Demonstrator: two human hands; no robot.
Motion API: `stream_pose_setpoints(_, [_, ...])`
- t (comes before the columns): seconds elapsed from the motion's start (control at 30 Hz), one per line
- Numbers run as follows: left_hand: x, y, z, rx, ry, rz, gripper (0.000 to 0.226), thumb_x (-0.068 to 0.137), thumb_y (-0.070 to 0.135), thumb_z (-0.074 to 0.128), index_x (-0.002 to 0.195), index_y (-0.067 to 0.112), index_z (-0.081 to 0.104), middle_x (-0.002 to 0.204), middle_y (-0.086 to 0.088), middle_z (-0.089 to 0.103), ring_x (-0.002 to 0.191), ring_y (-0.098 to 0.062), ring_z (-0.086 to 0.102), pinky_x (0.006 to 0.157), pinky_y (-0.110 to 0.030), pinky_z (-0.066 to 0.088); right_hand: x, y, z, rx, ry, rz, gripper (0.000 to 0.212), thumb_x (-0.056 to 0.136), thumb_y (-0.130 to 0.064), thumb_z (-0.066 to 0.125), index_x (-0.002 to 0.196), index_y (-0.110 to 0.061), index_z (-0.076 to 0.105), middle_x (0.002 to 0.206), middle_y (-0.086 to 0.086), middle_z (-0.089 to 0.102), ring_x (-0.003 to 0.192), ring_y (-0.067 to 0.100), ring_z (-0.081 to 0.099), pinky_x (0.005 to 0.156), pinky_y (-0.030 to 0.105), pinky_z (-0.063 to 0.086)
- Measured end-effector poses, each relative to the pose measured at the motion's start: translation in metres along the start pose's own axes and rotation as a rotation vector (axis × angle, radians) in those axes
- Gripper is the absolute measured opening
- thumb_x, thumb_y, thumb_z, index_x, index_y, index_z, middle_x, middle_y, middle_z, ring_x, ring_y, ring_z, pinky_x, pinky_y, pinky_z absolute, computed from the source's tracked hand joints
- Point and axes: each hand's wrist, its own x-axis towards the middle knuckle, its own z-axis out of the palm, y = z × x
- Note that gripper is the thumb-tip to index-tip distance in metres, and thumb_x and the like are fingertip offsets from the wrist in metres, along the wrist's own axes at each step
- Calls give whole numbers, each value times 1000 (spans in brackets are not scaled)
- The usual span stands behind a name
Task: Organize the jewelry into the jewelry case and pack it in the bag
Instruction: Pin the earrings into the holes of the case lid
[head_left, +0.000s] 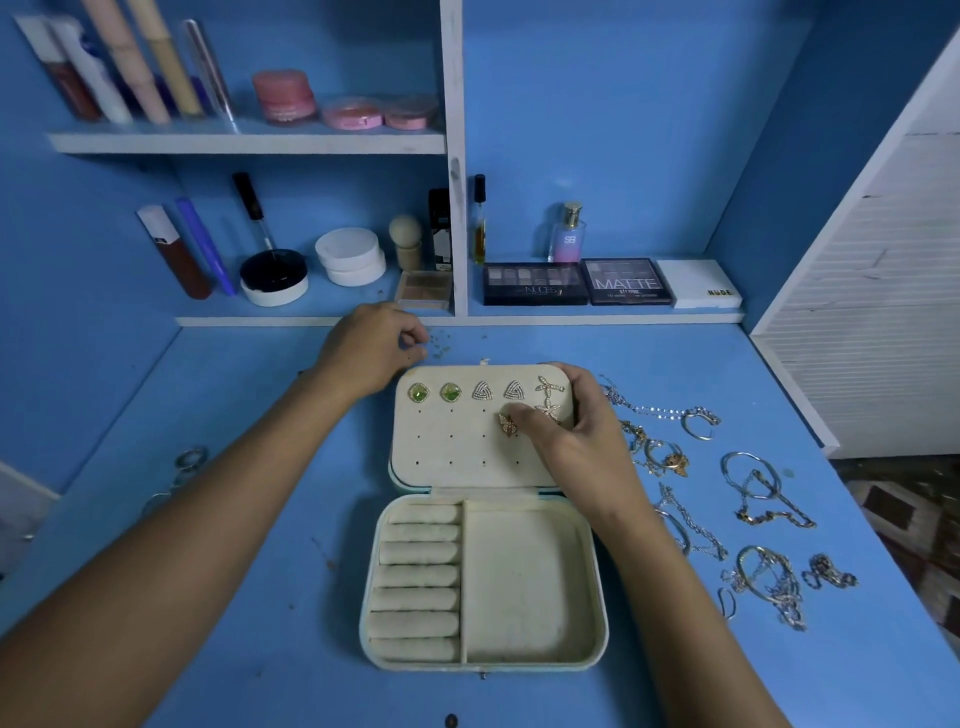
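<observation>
A cream jewelry case (527, 582) lies open on the blue table, its lid (441, 447) flat behind it. The lid carries two green earrings (434, 393), two triangular earrings (498, 391) and two starfish earrings (549, 395). My right hand (576, 431) rests on the lid's right side and pinches a small gold earring (507, 425) against it. My left hand (371, 349) hovers behind the lid's far left corner with fingers curled, pinching something tiny that I cannot make out. Small earring backs (439, 345) lie scattered beside it.
Loose chains, rings and bangles (753, 499) spread over the table right of the case. A ring with a chain (189, 460) lies at the far left. Shelves behind hold makeup palettes (576, 283), jars and bottles. A white slatted panel (872, 312) stands on the right.
</observation>
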Motion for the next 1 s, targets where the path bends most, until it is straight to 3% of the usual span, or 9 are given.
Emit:
stream_pose_setpoints(0.17, [3,0,7,-19,19,-53,11,84,21,76,93,16,78,93,-2,66,87,-22,64,80,-37,53,0,-2,-1,23,-30,-8,30,89,-7,71,113,-21,58,83,-19,73,77,-1,69,66,11,50])
stream_pose_setpoints(0.5, [4,14,1,150,-36,10,8,87,14,66,88,13,74,95,0,62,91,-24,62,72,-33,49,-3,-5,-1,22,-36,-15,30,90,-7,70,113,-23,58,87,-18,74,82,2,71,71,15,54])
stream_pose_setpoints(0.67, [-3,12,-6,53,43,-17,8,85,11,64,88,11,72,92,-1,60,88,-23,60,77,-38,51,-8,-6,-2,7,-29,-47,32,90,-9,71,115,-22,57,94,-14,74,87,3,71,74,15,53])
stream_pose_setpoints(0.87, [-12,14,-26,-150,115,-149,10,89,11,63,96,10,70,90,1,67,84,-15,61,75,-21,42,-13,-9,-6,-51,-38,-105,35,89,-13,74,116,-25,56,100,-10,73,90,8,71,78,19,55])
stream_pose_setpoints(1.0, [-19,18,-35,-226,118,-180,9,85,11,68,93,14,72,88,2,71,81,-11,65,75,-20,49,-18,-16,-7,-93,-63,-144,36,89,-15,74,116,-28,54,96,-14,72,79,2,68,67,23,55])
